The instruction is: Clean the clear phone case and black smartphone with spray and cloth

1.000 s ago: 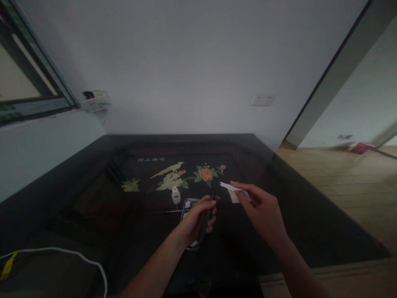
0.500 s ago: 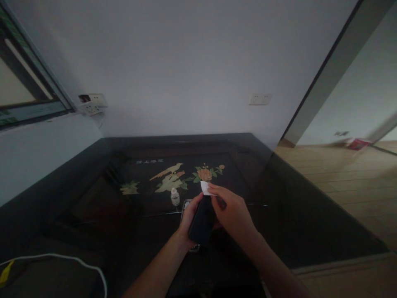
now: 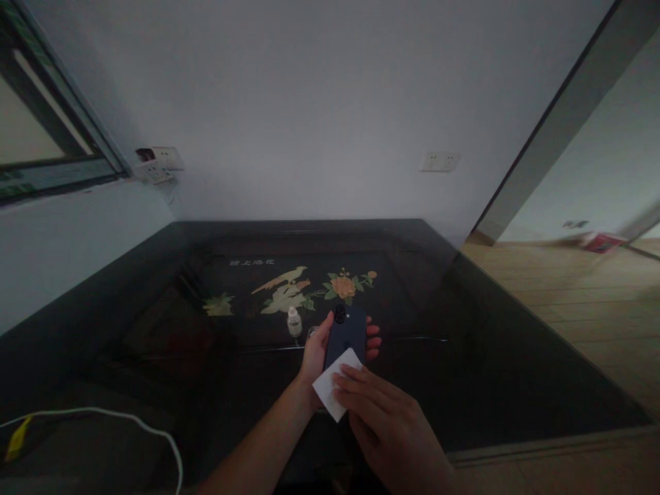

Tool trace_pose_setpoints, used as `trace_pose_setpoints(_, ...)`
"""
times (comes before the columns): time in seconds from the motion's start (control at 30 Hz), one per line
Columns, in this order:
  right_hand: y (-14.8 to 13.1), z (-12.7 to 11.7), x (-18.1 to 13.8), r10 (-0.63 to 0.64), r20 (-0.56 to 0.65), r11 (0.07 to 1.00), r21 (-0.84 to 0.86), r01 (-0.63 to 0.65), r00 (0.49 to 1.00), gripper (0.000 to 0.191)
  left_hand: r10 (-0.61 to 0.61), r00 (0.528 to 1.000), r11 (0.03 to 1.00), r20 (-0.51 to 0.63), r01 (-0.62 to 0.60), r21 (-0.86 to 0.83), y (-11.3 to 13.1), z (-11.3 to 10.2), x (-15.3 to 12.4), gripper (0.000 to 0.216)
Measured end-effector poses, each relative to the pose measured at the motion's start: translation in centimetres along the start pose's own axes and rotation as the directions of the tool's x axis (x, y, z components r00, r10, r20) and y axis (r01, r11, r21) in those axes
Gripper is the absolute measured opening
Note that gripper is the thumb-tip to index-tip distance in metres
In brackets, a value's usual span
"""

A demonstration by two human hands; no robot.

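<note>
My left hand grips a dark phone with its back and camera lens facing me, fingers wrapped round its edges. My right hand presses a white square wipe flat against the lower part of the phone's back, fingers closed together on it. Both hands hover over a dark table with an inlaid bird and flower picture. A small white dropper bottle stands on the table just left of the phone.
A white cable with a yellow tag lies at the near left. Wall sockets sit by a window at the left, and another socket is on the back wall. A doorway with wooden floor opens at the right.
The phone has turned from edge-on to back-facing. My right hand brought the wipe from the phone's top down onto its lower back.
</note>
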State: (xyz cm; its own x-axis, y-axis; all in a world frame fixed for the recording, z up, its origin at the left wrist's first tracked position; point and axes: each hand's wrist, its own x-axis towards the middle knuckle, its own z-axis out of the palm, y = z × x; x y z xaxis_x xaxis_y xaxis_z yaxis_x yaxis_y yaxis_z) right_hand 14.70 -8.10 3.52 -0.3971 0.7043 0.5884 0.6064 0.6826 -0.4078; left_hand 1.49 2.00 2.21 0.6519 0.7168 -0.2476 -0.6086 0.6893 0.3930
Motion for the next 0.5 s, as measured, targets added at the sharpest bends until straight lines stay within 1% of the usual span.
trace_pose_setpoints(0.07, -0.5, -0.2, -0.7, -0.071, 0.071, 0.991, 0.121, 0.062, 0.995, 0.044, 0.013, 1.0, 1.0, 0.013, -0.013, 0.004, 0.1, 0.0, 0.0, 0.065)
trace_pose_setpoints(0.13, -0.9, -0.4, -1.2, -0.139, 0.133, 0.948, 0.304, 0.093, 0.981, 0.046, 0.023, 1.0, 1.0, 0.018, -0.023, -0.003, 0.1, 0.1, 0.0, 0.064)
trace_pose_setpoints(0.17, -1.0, -0.5, -1.3, -0.146, 0.149, 0.92, 0.384, 0.079, 0.978, 0.047, 0.025, 0.999, 1.0, 0.022, -0.025, -0.008, 0.0, 0.1, -0.1, 0.064)
trace_pose_setpoints(0.2, -1.0, -0.7, -1.4, -0.128, 0.151, 0.897, 0.438, 0.05, 0.98, 0.048, 0.026, 0.999, 1.0, 0.028, -0.026, -0.01, 0.0, 0.0, -0.1, 0.064)
trace_pose_setpoints(0.23, -1.0, -0.9, -1.4, -0.079, 0.146, 0.886, 0.463, 0.003, 0.986, 0.047, 0.027, 0.999, 1.0, 0.036, -0.027, -0.007, 0.0, 0.0, -0.1, 0.064)
trace_pose_setpoints(0.3, -0.5, -1.7, -0.8, 0.075, 0.115, 0.89, 0.44, -0.119, 0.99, 0.044, 0.011, 0.999, 1.0, 0.044, -0.012, 0.004, -0.1, -0.1, 0.0, 0.066)
trace_pose_setpoints(0.33, -0.1, -2.1, -0.4, 0.162, 0.093, 0.896, 0.404, -0.186, 0.982, 0.04, 0.003, 0.999, 1.0, 0.042, -0.003, 0.006, -0.1, -0.2, 0.0, 0.067)
trace_pose_setpoints(0.4, 1.2, -3.0, 0.9, 0.316, 0.015, 0.901, 0.31, -0.305, 0.949, 0.033, -0.012, 1.0, 1.0, 0.021, 0.012, 0.008, -0.1, -0.2, 0.0, 0.068)
trace_pose_setpoints(0.43, 2.1, -3.4, 1.7, 0.361, -0.054, 0.905, 0.262, -0.336, 0.931, 0.03, -0.015, 1.0, 1.0, -0.001, 0.015, 0.012, -0.2, -0.2, 0.0, 0.067)
trace_pose_setpoints(0.5, 4.0, -3.8, 3.2, 0.373, -0.216, 0.926, 0.154, -0.345, 0.902, 0.032, 0.0, 0.999, 1.0, -0.034, 0.001, 0.027, -0.3, 0.0, -0.1, 0.064)
